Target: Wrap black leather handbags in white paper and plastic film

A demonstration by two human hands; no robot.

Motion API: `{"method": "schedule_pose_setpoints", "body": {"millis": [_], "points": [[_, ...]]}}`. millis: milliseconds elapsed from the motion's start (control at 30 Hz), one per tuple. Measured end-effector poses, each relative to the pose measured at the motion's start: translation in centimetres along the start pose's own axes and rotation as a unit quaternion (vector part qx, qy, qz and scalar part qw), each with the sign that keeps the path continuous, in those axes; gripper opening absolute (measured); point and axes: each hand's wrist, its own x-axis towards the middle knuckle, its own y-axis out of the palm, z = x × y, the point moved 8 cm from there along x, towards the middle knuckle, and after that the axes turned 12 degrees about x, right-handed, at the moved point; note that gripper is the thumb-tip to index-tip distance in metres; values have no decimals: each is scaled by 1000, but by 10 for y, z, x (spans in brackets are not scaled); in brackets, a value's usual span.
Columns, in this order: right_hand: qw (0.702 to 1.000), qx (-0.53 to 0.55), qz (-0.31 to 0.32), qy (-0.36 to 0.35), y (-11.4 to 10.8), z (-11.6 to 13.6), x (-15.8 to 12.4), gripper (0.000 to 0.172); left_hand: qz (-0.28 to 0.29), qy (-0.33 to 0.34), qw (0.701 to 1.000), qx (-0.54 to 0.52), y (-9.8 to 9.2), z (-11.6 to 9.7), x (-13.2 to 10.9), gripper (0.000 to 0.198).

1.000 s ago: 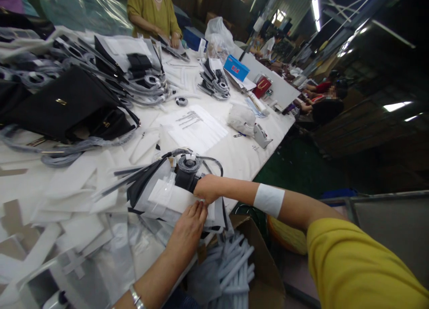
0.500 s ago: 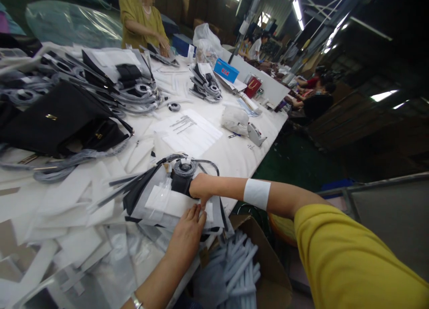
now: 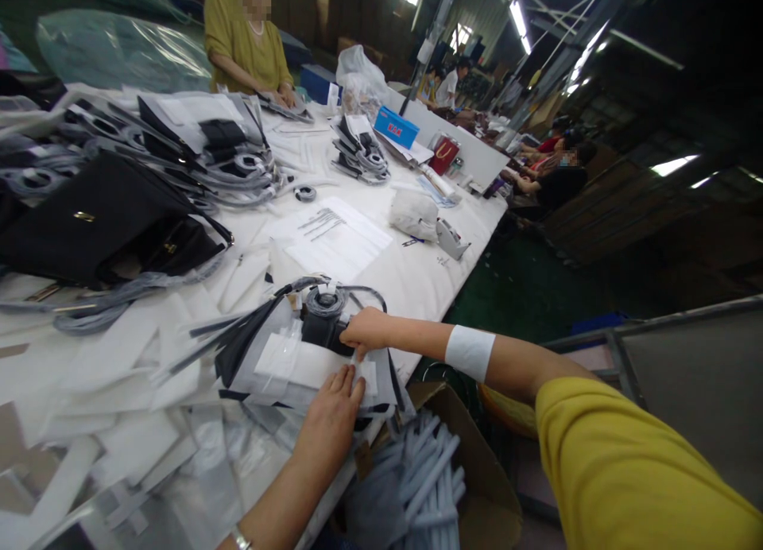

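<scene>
Left hand lies palm down, fingers outstretched and close together, on the white padding sheet that covers the front of a flat black bag. Right hand is bent at the right end of a black folded piece on the same bag, its fingers curled under; whether they pinch anything cannot be told. Just above that piece sits a coiled, plastic-wrapped strap.

The bag lies near the edge of the white worktop, beside loose white sheets to its left. Below the edge, a cardboard box holds a heap of pale tubes. Beyond the bag are a printed sheet, a white bundle and, touching or just beside it, a tape dispenser. At left stands a larger black handbag, tilted, before a pile of wrapped bags. Farther back are a blue box and a co-worker in a mustard top, hands at a flat wrapped item.
</scene>
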Motion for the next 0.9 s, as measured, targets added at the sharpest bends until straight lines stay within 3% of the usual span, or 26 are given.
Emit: {"method": "schedule_pose_setpoints", "body": {"millis": [400, 567, 767, 900], "points": [[990, 84, -77, 83, 10, -44, 1, 31, 4, 1, 1000, 10, 3, -2, 1, 45], [964, 167, -163, 128, 6, -54, -23, 27, -2, 13, 1000, 18, 5, -2, -1, 49], [930, 252, -230, 137, 31, -32, -46, 65, -28, 14, 999, 29, 5, -2, -6, 49], [921, 265, -233, 165, 43, -33, -37, 69, -46, 19, 998, 44, 4, -4, -7, 50]]}}
